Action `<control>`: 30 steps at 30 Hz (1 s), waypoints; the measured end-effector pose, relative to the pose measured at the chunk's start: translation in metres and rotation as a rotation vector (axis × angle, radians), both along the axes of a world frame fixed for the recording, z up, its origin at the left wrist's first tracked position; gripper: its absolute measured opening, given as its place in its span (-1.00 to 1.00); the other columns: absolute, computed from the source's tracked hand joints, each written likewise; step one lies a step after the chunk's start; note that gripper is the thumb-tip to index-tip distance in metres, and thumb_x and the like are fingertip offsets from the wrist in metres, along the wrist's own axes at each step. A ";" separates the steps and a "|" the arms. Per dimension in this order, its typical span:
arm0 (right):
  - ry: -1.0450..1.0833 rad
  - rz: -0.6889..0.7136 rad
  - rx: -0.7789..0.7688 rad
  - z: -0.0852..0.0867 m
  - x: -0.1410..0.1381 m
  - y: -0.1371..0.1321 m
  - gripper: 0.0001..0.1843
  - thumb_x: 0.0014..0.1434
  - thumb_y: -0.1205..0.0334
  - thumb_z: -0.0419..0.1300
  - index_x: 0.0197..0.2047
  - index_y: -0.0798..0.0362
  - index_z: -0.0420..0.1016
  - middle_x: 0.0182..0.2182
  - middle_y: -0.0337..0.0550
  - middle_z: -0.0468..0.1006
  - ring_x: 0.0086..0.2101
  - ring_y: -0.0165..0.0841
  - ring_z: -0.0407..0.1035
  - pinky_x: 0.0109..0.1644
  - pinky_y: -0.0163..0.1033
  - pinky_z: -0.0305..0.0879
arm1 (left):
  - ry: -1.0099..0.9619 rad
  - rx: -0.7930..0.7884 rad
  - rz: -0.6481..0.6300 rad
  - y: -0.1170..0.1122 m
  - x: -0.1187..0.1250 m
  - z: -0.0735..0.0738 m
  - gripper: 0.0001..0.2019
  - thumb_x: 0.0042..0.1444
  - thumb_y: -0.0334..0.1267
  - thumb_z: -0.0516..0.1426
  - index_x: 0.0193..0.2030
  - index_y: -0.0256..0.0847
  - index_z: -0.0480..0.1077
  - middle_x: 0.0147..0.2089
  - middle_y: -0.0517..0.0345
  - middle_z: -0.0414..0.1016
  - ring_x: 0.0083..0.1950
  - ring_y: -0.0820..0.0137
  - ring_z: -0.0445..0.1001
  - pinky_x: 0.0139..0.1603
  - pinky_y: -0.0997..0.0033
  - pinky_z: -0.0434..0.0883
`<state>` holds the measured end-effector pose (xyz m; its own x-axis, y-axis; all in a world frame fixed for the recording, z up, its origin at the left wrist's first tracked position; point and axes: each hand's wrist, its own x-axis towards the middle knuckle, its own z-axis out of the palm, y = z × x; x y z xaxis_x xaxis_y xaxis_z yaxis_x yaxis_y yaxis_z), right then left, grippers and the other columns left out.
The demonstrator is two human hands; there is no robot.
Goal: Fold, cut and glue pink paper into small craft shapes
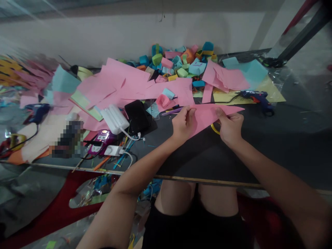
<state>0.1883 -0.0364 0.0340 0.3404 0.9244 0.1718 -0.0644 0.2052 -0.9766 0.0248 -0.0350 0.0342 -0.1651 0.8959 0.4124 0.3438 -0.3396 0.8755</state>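
A sheet of pink paper [203,119] is stretched between my two hands above the dark table, narrowing to a point on the right. My left hand [183,122] pinches its left end, thumb on top. Toward the other end, my right hand [229,124] grips the same paper between thumb and fingers. Partly hidden under the paper lies a yellow ring-shaped thing [214,129], beside my right hand. Just beyond my left hand are a purple pen [172,111] and a curled pink paper piece [163,101].
Small folded paper pieces [181,65] are heaped by the wall, behind loose pink sheets [111,83]. A blue glue gun [256,98] lies right, another glue gun [38,112] far left. A black phone [137,117], white power bank [114,118] and cables lie left on the table [285,145].
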 end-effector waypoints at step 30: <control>-0.022 0.016 0.034 0.002 0.032 0.026 -0.53 0.00 -0.32 0.35 -0.37 -0.07 0.57 -0.50 -0.17 0.58 -0.52 -0.27 0.51 -0.59 -0.19 0.31 | 0.122 0.227 0.076 0.025 -0.019 -0.014 -0.61 0.40 0.05 0.04 -0.28 -0.19 0.46 -0.46 0.21 0.44 -0.48 0.50 0.33 -0.37 0.44 0.28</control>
